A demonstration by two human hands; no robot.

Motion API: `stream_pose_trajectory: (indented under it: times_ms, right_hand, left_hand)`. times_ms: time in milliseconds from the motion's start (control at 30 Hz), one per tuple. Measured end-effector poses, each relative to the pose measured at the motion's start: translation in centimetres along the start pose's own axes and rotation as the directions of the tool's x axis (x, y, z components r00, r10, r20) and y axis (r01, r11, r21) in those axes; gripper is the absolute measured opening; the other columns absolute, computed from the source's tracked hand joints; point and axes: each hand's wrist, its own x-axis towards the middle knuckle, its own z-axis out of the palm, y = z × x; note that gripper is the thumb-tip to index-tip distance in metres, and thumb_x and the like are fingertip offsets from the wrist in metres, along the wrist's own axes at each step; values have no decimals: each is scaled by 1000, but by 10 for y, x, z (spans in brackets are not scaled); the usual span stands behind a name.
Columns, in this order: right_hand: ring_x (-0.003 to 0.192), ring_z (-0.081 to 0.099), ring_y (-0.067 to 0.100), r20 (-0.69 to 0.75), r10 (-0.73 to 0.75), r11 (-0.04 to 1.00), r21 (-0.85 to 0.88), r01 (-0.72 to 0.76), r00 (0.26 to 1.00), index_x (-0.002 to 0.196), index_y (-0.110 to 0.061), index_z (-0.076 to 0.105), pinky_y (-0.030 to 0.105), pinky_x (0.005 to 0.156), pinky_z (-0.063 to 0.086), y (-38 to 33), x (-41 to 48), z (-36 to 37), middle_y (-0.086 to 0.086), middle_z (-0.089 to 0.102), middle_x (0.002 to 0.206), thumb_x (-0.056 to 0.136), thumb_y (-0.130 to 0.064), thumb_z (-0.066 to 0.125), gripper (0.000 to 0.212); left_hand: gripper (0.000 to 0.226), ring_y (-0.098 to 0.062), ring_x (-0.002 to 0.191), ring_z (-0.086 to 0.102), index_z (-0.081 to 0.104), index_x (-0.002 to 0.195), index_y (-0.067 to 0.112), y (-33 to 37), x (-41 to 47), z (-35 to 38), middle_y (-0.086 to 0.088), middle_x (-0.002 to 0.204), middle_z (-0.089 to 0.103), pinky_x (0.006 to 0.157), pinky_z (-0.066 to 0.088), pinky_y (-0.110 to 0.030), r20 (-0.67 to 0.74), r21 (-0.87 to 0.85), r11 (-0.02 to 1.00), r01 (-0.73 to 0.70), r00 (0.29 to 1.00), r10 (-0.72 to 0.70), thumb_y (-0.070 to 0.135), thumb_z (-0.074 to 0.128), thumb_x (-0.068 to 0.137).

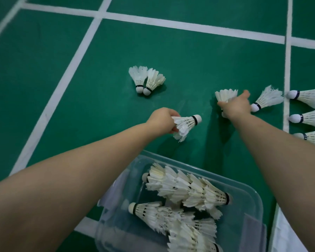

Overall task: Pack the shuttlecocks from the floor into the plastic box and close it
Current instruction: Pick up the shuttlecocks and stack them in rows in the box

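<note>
The left hand (162,120) grips a shuttlecock (187,122) by its feathers while the right hand (235,106) grasps a second shuttlecock (225,95) on the floor (98,70), probably to load both into the open, part-filled box (258,202) together.

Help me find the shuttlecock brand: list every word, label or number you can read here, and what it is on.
None can be read.
Shuttlecocks: dark cork bands only; any print is too small.
Plastic box: no label visible.
Floor: white lines, no writing.
</note>
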Motion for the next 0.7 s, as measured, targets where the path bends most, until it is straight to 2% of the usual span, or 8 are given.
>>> stream_pose_trajectory:
  times_ms: [100, 200, 300, 367, 467, 600, 700]
  right_hand:
    - [117, 52, 35, 21, -49, 999, 6, 49, 999, 143, -6, 19, 38, 93, 43, 0, -13, -1, 18, 49, 134, 83, -23, 67, 78]
    - [118, 52, 33, 21, -158, 986, 49, 157, 987, 143, -10, 24, 41, 98, 45, -4, -34, -7, 14, 49, 135, 80, -24, 69, 79]
    - [103, 59, 29, 19, -240, 965, 114, 236, 971, 140, -18, 29, 43, 92, 48, -13, -62, -22, 11, 56, 117, 78, -25, 69, 75]
    - [93, 60, 27, 29, -279, 950, 156, 271, 960, 139, -22, 30, 43, 87, 51, -18, -84, -34, 7, 56, 105, 78, -24, 69, 73]
    - [84, 58, 20, 79, -341, 919, 237, 315, 937, 136, -23, 29, 40, 80, 55, -18, -125, -46, 5, 57, 106, 78, -19, 71, 72]
    - [88, 58, 18, 109, -415, 886, 275, 374, 903, 130, -25, 31, 48, 84, 54, -4, -174, -52, 3, 58, 107, 75, -18, 73, 69]
    - [83, 58, 16, 123, -458, 865, 289, 410, 881, 132, -27, 29, 47, 84, 53, 0, -199, -50, -1, 57, 103, 74, -17, 73, 73]
  left_hand:
    - [20, -4, 53, 60, 67, 91, 14, -2, -7, -3, -3, 76, 65, 67, 56, -22, -3, -64, 998, -8, 1000, 8, 3, 51, 89]
    - [23, 3, 41, 56, 67, 96, 12, -2, -16, -7, 2, 68, 62, 59, 54, -16, -35, -127, 992, -23, 999, 18, 0, 50, 88]
    - [20, -6, 51, 59, 67, 97, 9, -1, -28, -11, -2, 67, 62, 62, 55, -19, -57, -199, 979, -49, 998, 38, -1, 55, 85]
    - [15, -2, 46, 59, 66, 90, 11, 0, -41, -15, -3, 66, 62, 59, 55, -18, -64, -249, 965, -77, 996, 63, 2, 55, 86]
    - [19, 2, 39, 55, 62, 78, 14, 1, -65, -26, -4, 66, 60, 52, 52, -15, -62, -321, 939, -123, 992, 109, 2, 53, 89]
    - [26, -6, 50, 56, 62, 73, 17, -7, -101, -44, -5, 70, 59, 53, 52, -14, -25, -283, 942, -180, 983, 180, -2, 52, 88]
    - [21, 4, 45, 55, 64, 79, 12, -14, -126, -53, -2, 70, 59, 47, 47, -8, -4, -209, 953, -219, 975, 223, -5, 54, 87]
